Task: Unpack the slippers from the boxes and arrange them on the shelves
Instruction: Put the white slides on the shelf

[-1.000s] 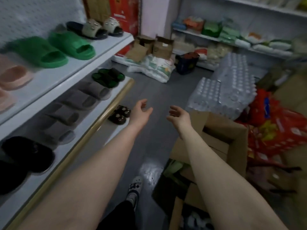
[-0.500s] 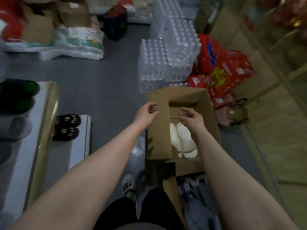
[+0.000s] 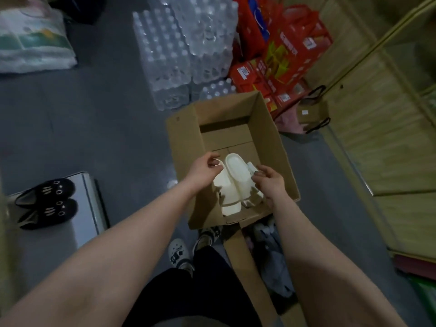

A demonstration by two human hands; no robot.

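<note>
An open cardboard box (image 3: 184, 161) stands on the grey floor in front of me. Inside it lie cream-white slippers (image 3: 236, 182), side by side near the box's near end. My left hand (image 3: 205, 169) is inside the box and pinches the heel edge of the left slipper. My right hand (image 3: 269, 182) has its fingers curled on the right-hand slipper, which it partly hides. The far half of the box shows bare cardboard.
A low shelf corner (image 3: 87, 208) at the left carries a pair of black cat-face slippers (image 3: 47, 204). Packs of water bottles (image 3: 181, 48) and red cartons (image 3: 283, 55) stand beyond the box. A second box with grey items (image 3: 273, 260) lies near my feet.
My view has swung from the shelves down to the box. Both hands have gone into the box and taken hold of the white slippers.
</note>
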